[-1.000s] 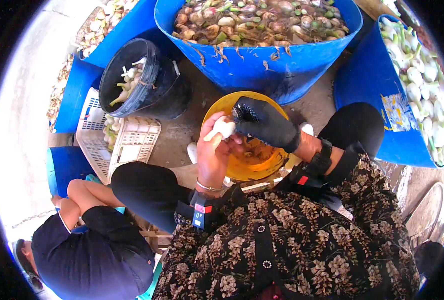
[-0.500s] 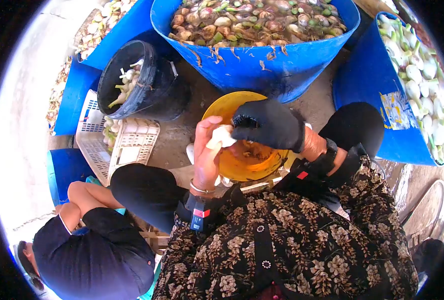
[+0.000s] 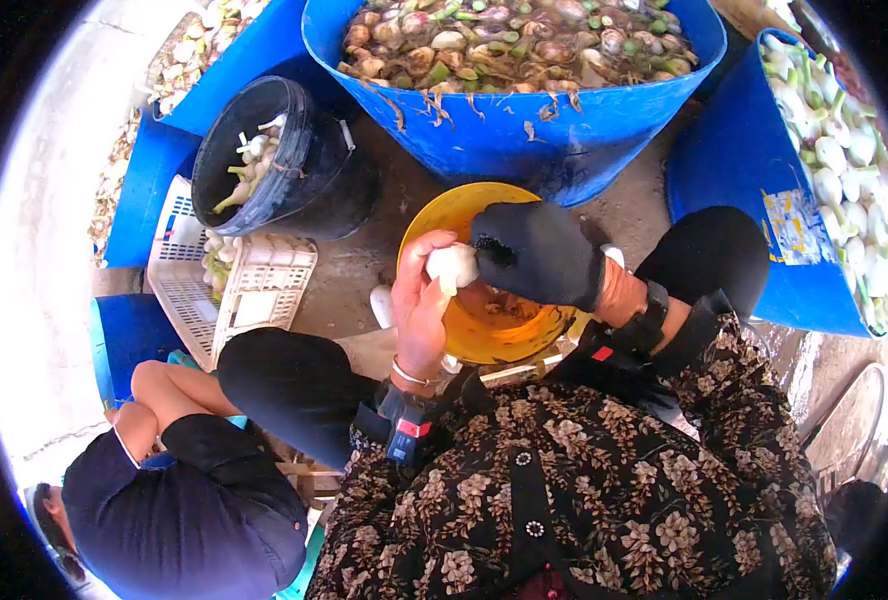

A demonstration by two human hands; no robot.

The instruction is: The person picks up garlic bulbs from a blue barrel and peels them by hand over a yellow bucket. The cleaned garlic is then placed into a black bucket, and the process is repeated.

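The garlic point(image 3: 452, 264) has turned, so another side shows. The left hand point(image 3: 420, 312) curls round it; the right hand point(image 3: 539, 252) is bunched (I can't see inside).

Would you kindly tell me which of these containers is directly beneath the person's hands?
The yellow tub, seen just below the left hand and the gloved right hand; its colour sets it apart from the blue tubs, black bucket and white crate.

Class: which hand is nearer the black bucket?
Left. The left hand, holding a white bulb, is right of the black bucket; the gloved right hand is farther right.
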